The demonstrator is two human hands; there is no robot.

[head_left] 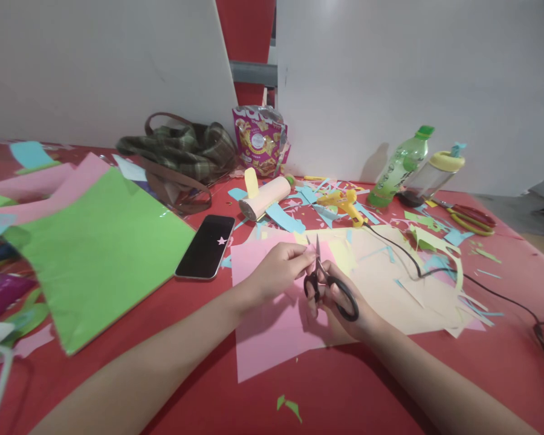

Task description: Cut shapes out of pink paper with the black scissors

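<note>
My right hand (349, 308) grips black-handled scissors (329, 284), blades pointing up and away from me. My left hand (278, 269) is closed in a pinch right at the blades, on a small piece too tiny to name. Both hands hover over a pink paper sheet (272, 326) lying on the red table (344, 393). A cream sheet (390, 278) lies just to the right of the pink one.
A green sheet (100, 254) and pink sheets lie left, beside a black phone (206, 246). Behind are a paper roll (265, 198), a yellow glue gun (344, 204) with its black cord, a plaid bag (181, 151), a snack pouch (259, 140), two bottles, red-handled scissors (469, 217) and paper scraps.
</note>
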